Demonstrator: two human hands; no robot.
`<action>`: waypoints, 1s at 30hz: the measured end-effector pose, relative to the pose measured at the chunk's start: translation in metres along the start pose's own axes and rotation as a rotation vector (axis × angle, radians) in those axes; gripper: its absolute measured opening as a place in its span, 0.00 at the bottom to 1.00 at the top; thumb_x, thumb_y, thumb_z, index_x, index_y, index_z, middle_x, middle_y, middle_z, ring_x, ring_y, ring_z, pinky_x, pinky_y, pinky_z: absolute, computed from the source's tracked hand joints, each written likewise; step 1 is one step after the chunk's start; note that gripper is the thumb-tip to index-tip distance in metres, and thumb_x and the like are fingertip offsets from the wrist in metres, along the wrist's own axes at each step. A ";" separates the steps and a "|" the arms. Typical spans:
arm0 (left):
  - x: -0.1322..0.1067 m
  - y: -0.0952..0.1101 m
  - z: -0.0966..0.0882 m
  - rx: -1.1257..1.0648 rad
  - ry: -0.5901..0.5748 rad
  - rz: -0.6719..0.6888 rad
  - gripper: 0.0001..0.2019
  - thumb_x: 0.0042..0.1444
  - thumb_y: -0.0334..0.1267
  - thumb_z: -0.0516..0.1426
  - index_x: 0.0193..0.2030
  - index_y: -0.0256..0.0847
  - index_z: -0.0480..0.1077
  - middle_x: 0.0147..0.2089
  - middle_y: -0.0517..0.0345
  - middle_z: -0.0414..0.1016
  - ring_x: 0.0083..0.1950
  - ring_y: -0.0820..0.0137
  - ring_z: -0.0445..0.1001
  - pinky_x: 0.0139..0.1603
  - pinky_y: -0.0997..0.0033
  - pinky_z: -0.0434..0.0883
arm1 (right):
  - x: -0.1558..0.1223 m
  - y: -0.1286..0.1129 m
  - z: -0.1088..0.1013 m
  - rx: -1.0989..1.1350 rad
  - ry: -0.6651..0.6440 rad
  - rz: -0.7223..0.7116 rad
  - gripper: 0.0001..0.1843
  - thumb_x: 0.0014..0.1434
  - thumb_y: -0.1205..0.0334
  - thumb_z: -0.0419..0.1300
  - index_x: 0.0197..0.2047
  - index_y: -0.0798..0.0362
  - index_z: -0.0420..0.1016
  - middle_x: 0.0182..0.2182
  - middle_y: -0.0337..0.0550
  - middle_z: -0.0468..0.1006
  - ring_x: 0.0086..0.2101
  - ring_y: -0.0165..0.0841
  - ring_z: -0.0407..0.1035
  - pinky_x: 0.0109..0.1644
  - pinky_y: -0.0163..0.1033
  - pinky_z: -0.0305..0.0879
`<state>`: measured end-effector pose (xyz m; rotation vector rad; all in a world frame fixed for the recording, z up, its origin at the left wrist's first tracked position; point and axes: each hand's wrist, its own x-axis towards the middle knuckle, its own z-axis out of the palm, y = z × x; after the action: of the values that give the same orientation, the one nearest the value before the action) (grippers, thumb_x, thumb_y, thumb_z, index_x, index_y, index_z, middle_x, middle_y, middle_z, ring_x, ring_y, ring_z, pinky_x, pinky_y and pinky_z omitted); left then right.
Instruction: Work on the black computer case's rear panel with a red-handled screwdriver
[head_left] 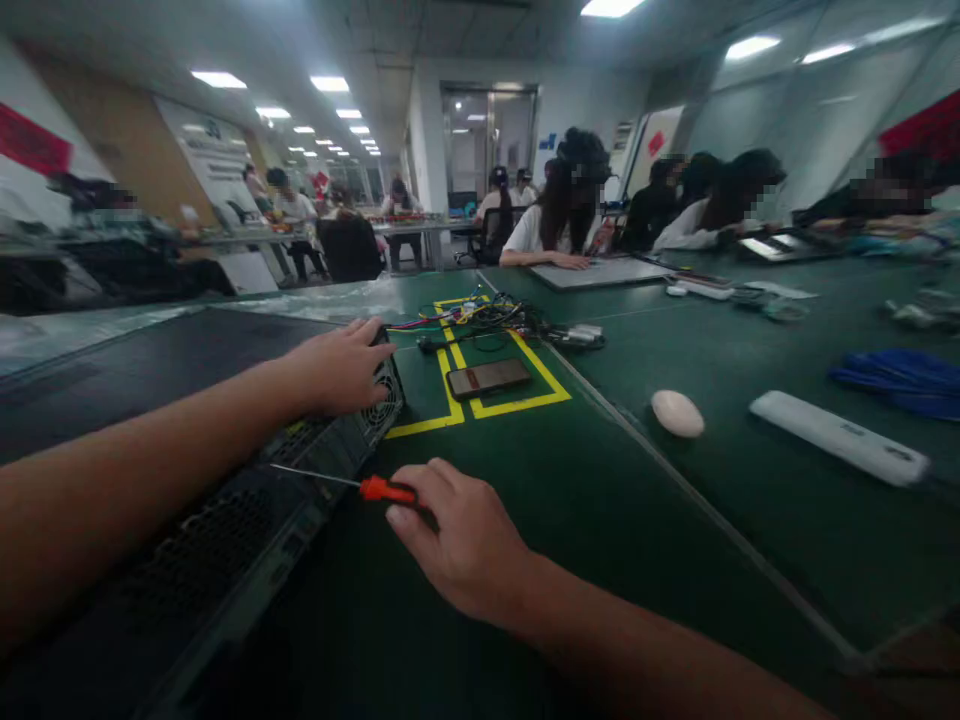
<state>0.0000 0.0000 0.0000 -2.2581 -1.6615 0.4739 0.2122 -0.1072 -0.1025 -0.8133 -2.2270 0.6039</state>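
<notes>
A black computer case [217,340] lies on its side at the left, its vented back panel and round fan grille facing me. My left hand [341,365] grips the far corner of the case, thumb down by the grille and fingers over the top edge. In my right hand [469,540] is a screwdriver [386,490] with a red and black handle, fingers closed round it. Its thin shaft points left across the front of the back panel; whether the tip touches the panel I cannot tell.
Past the case lie a bundle of cables [510,315] and a phone [489,378], beside yellow tape [521,407] on the green table [600,500]. To the right are an egg-shaped object [677,413], a long white device [840,435] and blue cloth [900,380]. A person [559,215] works opposite.
</notes>
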 end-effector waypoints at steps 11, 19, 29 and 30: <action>0.003 -0.001 0.006 0.003 0.033 -0.022 0.39 0.61 0.52 0.56 0.76 0.36 0.59 0.81 0.36 0.45 0.79 0.43 0.51 0.75 0.53 0.56 | -0.002 -0.007 -0.004 0.058 -0.053 0.059 0.18 0.69 0.55 0.59 0.60 0.52 0.69 0.46 0.46 0.79 0.38 0.37 0.73 0.44 0.44 0.67; 0.003 -0.001 0.007 -0.005 0.052 -0.005 0.38 0.61 0.50 0.56 0.76 0.35 0.60 0.81 0.34 0.45 0.78 0.40 0.52 0.75 0.51 0.57 | -0.001 -0.009 -0.007 0.067 -0.066 0.084 0.11 0.70 0.63 0.57 0.54 0.51 0.70 0.41 0.42 0.78 0.35 0.34 0.71 0.38 0.40 0.63; 0.003 -0.001 0.005 0.010 0.039 -0.008 0.38 0.62 0.50 0.56 0.76 0.34 0.59 0.81 0.31 0.45 0.78 0.40 0.52 0.74 0.49 0.59 | -0.001 -0.009 -0.007 0.061 -0.071 0.089 0.11 0.70 0.62 0.58 0.55 0.50 0.70 0.43 0.42 0.78 0.37 0.35 0.72 0.40 0.40 0.64; 0.003 -0.001 0.005 0.009 0.044 -0.003 0.38 0.62 0.50 0.56 0.76 0.34 0.60 0.81 0.32 0.45 0.78 0.40 0.53 0.74 0.49 0.59 | -0.001 -0.009 -0.007 0.054 -0.068 0.090 0.12 0.70 0.62 0.58 0.55 0.50 0.70 0.43 0.42 0.78 0.38 0.35 0.72 0.40 0.40 0.64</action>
<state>-0.0018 0.0028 -0.0040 -2.2434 -1.6374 0.4268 0.2143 -0.1126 -0.0930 -0.8806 -2.2344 0.7414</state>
